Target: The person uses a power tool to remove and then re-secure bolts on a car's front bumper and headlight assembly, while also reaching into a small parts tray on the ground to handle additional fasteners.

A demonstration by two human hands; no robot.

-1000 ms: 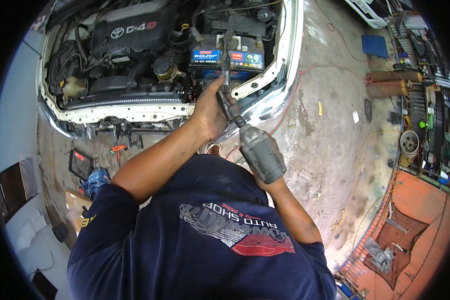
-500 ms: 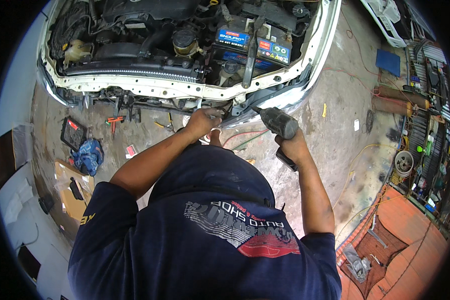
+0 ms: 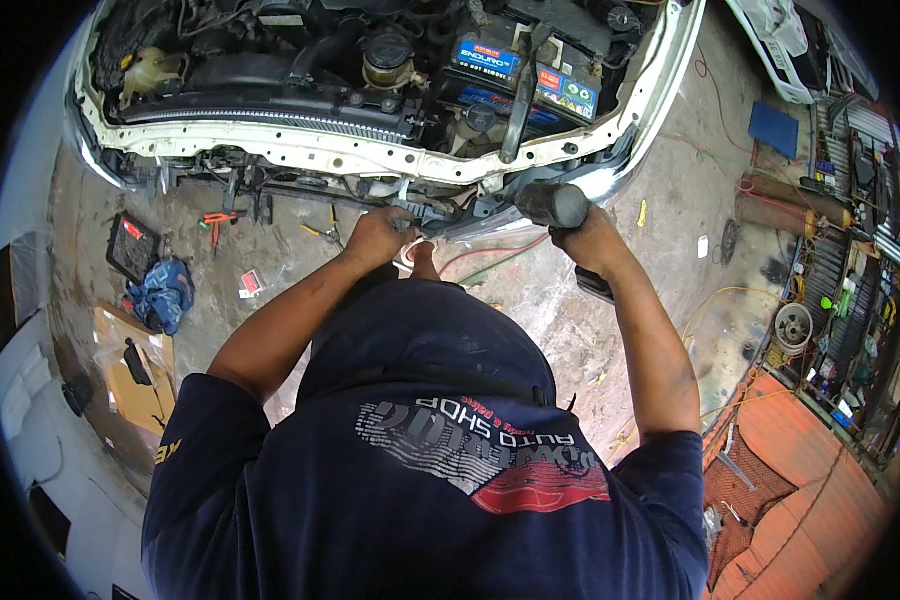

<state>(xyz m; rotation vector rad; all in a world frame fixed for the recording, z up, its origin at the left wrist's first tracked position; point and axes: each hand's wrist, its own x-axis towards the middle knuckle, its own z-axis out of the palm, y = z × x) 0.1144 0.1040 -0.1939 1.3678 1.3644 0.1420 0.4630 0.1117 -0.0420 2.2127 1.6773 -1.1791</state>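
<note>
My right hand grips a dark cordless power tool, its nose end against the front of the car below the cream radiator support. My left hand is closed at the lower front of the car, left of the tool; what its fingers hold is too small to make out. Above them are the open engine bay, a battery and a long dark metal bar lying across the battery down to the support.
On the concrete floor lie orange-handled tools, yellow-handled pliers, hoses, a blue cloth bundle and cardboard. Racks with parts, rusty cylinders and orange sheeting line the right.
My left hand has left the tool's front end and moved left and down to the car's front. My right hand has raised the tool and angled it left against the car.
</note>
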